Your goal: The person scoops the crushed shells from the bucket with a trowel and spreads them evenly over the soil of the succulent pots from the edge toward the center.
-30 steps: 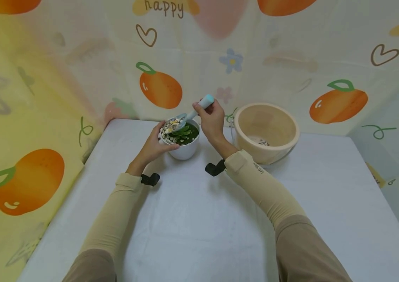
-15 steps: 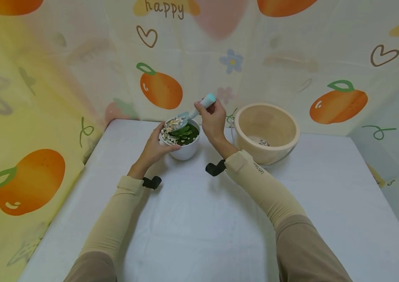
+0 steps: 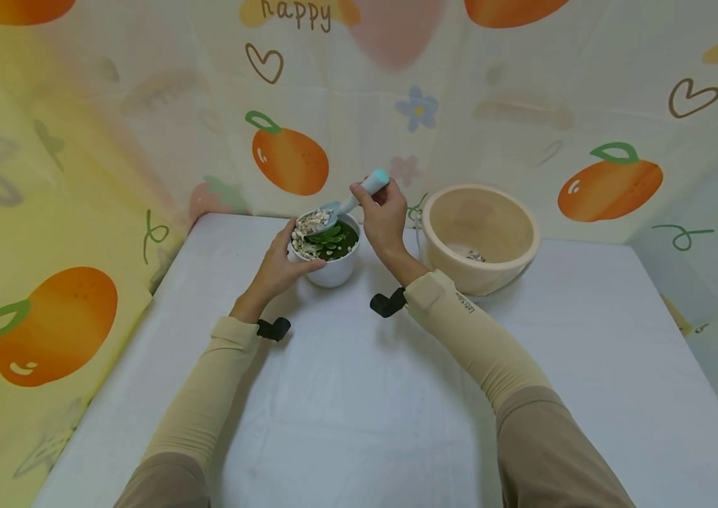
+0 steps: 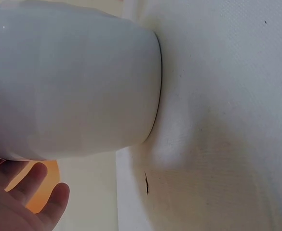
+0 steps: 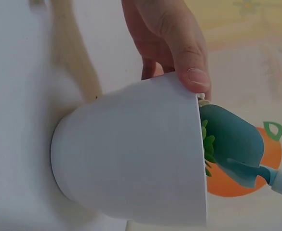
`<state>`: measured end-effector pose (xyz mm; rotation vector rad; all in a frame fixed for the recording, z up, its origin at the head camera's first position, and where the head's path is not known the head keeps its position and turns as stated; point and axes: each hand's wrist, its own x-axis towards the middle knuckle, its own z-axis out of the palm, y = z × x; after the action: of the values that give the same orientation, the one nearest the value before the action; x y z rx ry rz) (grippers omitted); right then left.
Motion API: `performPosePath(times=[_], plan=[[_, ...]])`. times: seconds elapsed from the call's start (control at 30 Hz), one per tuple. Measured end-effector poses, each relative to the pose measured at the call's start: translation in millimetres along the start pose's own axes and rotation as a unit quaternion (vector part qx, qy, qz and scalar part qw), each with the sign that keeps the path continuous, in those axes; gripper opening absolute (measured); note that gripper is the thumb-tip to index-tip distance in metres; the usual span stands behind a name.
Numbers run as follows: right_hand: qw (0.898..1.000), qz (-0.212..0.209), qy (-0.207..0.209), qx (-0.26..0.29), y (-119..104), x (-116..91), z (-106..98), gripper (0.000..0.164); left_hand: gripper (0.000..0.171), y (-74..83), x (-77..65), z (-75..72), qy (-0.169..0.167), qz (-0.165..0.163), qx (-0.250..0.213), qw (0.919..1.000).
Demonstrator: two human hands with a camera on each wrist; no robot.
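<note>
A white flower pot (image 3: 331,275) stands on the table with a green plant (image 3: 329,243) and pale pebbles (image 3: 303,244) in it. My left hand (image 3: 276,268) holds the pot from the left; in the right wrist view its thumb (image 5: 197,77) lies over the rim. Above the plant is a small blue trowel (image 3: 348,204), its blade tilted down to the left over the pebbles. My right hand (image 3: 387,222) pinches its pale handle. Only the blade's underside (image 5: 235,139) shows in the right wrist view. The left wrist view shows the pot's side (image 4: 78,86).
A large beige pot (image 3: 473,279) with a few pebbles at its bottom stands right of my right hand. The white-covered table (image 3: 359,409) ends at a printed cloth backdrop (image 3: 346,141). Black wrist mounts (image 3: 388,303) hang below both wrists.
Fewer pebbles lie on the trowel's blade, and pebbles now cover the pot's left side. The left hand and pot have shifted very slightly right; the right hand hardly moves.
</note>
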<state>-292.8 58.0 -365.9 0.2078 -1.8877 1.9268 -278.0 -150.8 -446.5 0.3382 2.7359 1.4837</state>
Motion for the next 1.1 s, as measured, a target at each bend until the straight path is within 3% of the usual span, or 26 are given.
performPosePath(times=[0.23, 0.57, 0.7, 0.87, 1.1], plan=[[1.0, 0.007, 0.009, 0.003, -3.0, -0.3, 0.3, 0.031, 0.112, 1.8, -1.4, -0.6, 0.002, -0.011, 0.007, 0.9999], [1.0, 0.006, 0.005, -0.006, -31.3, -13.5, 0.4, 0.023, 0.112, 3.3, -2.5, 3.1, 0.025, -0.013, 0.003, 0.9996], [1.0, 0.009, -0.005, -0.02, -26.7, -12.4, -0.6, 0.026, 0.111, 3.5, -0.5, -2.1, 0.009, -0.005, -0.003, 0.9999], [0.999, -0.003, -0.036, -0.03, -4.7, -4.6, -2.9, 0.03, 0.115, 0.0, 4.1, -4.0, -0.016, -0.015, -0.02, 0.9996], [0.998, -0.022, -0.053, -0.028, 2.0, -2.0, -5.1, 0.031, 0.117, -0.8, 4.5, 1.3, -0.002, -0.015, -0.043, 0.999]])
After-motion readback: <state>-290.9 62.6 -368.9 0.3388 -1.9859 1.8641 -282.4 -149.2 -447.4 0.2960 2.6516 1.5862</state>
